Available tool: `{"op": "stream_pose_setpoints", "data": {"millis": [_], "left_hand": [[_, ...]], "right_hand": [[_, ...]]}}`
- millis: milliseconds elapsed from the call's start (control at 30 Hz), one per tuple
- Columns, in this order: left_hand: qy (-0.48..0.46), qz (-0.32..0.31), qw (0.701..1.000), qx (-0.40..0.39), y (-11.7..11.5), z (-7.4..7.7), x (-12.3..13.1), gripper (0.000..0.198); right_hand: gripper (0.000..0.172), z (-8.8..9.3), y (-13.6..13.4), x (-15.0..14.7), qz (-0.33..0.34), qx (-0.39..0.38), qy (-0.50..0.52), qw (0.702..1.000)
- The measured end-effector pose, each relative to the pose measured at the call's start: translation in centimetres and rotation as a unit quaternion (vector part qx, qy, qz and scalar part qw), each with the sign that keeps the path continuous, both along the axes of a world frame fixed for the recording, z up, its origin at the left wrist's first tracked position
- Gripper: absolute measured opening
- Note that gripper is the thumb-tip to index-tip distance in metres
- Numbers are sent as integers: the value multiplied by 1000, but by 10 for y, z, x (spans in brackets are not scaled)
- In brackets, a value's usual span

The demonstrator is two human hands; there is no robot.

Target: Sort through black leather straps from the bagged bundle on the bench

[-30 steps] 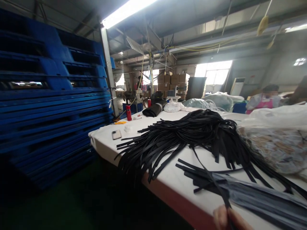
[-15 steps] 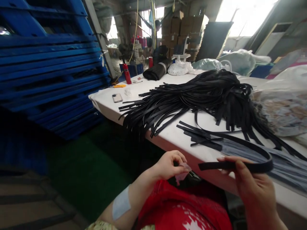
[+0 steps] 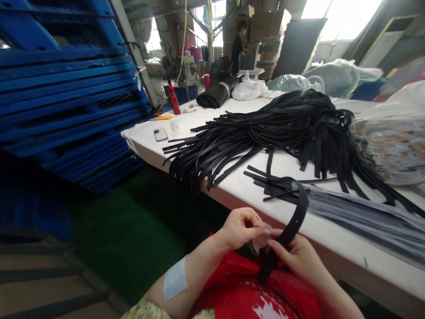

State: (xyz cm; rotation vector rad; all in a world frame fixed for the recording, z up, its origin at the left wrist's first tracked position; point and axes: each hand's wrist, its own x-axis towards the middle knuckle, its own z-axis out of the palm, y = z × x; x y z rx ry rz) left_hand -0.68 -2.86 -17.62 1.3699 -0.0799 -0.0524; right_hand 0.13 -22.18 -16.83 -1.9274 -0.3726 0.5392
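Observation:
Pinched in my left hand [image 3: 241, 228] is a small piece of thin pinkish material [image 3: 260, 241]. My right hand [image 3: 299, 254] grips a black strap [image 3: 295, 219] near one end; the strap curves up and back toward the table edge, and its short end hangs over my red apron. The fingertips of both hands meet at the pink piece. A large heap of black straps [image 3: 265, 128] lies on the white table [image 3: 226, 197]. Nearer me, a bundle of straps in clear plastic wrap [image 3: 358, 217] lies along the table edge.
Blue pallets [image 3: 73, 102] are stacked at the left. On the table are a red can [image 3: 173, 100], an orange cutter [image 3: 164, 118], a black roll [image 3: 215, 94], a white bag [image 3: 249, 90] and a large clear bag [image 3: 392, 146]. A person [image 3: 237, 48] stands far behind.
My right hand has moved left with the black strap, from beside the wrapped bundle to my left hand. The strap now slants downward. A person has come into view at the back.

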Motion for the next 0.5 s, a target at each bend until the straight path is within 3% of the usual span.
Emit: {"op": "stream_pose_setpoints", "data": {"millis": [100, 233, 300, 400, 500], "left_hand": [[32, -47, 998, 9, -3, -1, -2, 45], [-16, -61, 987, 150, -2, 4, -5, 42], [-31, -83, 980, 178, -1, 7, -7, 40], [-33, -68, 981, 179, -3, 7, -8, 38], [24, -56, 994, 91, -7, 5, -8, 43]], "right_hand": [[40, 1, 8, -4, -2, 1, -53, 999], [36, 0, 7, -3, -15, -27, -70, 997], [33, -2, 4, -2, -27, -36, -79, 996], [29, -4, 1, -2, -42, -28, -73, 996], [30, -4, 1, -2, -34, -27, -43, 998]]}}
